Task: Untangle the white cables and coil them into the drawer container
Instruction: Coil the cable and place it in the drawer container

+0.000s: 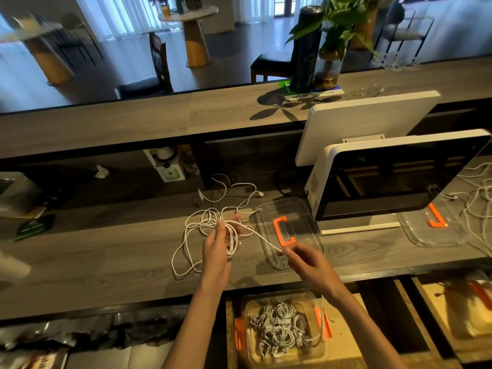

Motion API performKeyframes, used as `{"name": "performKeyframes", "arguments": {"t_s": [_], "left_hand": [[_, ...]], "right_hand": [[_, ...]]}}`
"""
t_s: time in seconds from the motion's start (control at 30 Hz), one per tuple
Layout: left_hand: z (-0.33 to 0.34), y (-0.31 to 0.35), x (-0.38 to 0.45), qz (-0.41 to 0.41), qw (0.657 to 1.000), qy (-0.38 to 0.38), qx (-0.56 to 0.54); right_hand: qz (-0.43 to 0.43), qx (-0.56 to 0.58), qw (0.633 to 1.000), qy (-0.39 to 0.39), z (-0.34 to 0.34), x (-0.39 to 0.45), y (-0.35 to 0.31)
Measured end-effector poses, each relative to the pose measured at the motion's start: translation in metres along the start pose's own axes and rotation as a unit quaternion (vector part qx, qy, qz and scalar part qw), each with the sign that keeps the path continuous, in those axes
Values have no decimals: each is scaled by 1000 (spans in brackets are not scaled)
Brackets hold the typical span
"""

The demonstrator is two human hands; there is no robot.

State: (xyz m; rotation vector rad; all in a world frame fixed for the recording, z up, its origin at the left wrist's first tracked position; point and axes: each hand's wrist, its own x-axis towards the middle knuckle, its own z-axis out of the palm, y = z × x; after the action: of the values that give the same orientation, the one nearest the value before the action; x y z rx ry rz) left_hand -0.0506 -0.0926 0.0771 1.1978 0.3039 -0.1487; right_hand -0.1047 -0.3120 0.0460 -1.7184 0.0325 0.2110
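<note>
The long grey worktop (106,251) ran right across the shot, with a white-framed monitor (394,179) standing at its right side. Below its front edge sat the open drawer, and in it the clear drawer container (282,328), already heaped with coiled cables. Its clear lid with the orange handle (285,230) lay on the worktop beside the monitor. Just left of that lid sprawled the white cables (202,235), a loose knot of loops trailing off toward the back. The left hand (217,243) was curled round a gathered bunch of loops, lifted off the surface. The right hand (306,259) pinched a single strand between fingertips, drawn taut from the bunch over the lid's near end. Here was the danger, to my eye: pull that strand hard while the other loops still crossed it and the knot would cinch tighter. The trailing tails could also snag the lid and drag it off the edge.
</note>
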Motion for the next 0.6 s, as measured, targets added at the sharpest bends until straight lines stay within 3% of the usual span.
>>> {"name": "performKeyframes", "arguments": {"t_s": [0.1,0.2,0.27,0.43,0.5,0.6], "left_hand": [[2,0,5,-27,995,30,-89],[6,2,9,-57,970,29,-236],[9,3,9,-59,967,27,-245],[12,-6,15,24,997,61,32],[14,-8,16,44,987,47,145],[17,-9,15,30,957,-40,285]], "right_hand": [[-13,-4,1000,-10,4,-3,1],[-15,-58,997,-45,8,-6,4],[-6,-91,991,-95,11,-11,3],[-25,-140,966,-216,11,-21,-20],[-41,-149,959,-237,9,-18,-32],[-67,-149,957,-240,7,-12,-40]]}}
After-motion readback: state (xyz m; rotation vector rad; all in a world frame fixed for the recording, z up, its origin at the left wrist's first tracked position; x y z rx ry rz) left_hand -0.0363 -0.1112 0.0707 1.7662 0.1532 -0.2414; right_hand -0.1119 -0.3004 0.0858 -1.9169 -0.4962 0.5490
